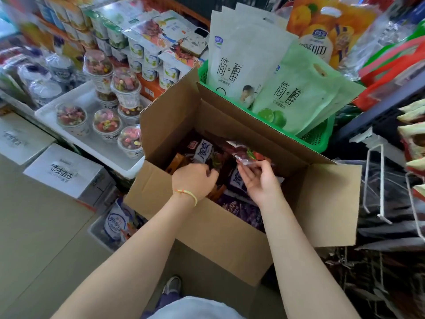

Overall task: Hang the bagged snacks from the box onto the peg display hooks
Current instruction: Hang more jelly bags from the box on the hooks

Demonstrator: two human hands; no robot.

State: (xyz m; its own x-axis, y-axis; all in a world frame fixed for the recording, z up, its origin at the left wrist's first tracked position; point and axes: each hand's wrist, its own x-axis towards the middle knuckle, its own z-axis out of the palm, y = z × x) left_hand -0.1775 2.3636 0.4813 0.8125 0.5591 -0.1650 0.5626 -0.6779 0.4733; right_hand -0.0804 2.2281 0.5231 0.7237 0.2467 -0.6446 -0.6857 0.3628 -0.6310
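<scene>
An open cardboard box (207, 222) stands in front of me, filled with several dark purple and red snack bags (241, 206). My right hand (257, 178) pinches one clear-topped snack bag (247, 154) and lifts it just above the pile. My left hand (194, 180) reaches into the box with curled fingers among the bags; whether it grips one is hidden. White wire peg hooks (380, 183) stick out at the right, and more bagged snacks (414, 139) hang at the far right edge.
A green basket (317, 134) of yogurt pouches stands behind the box. To the left lie a white tray (76, 97) with fruit cups and stacked white cartons (66, 171). My shoe (172, 285) shows on the floor below the box.
</scene>
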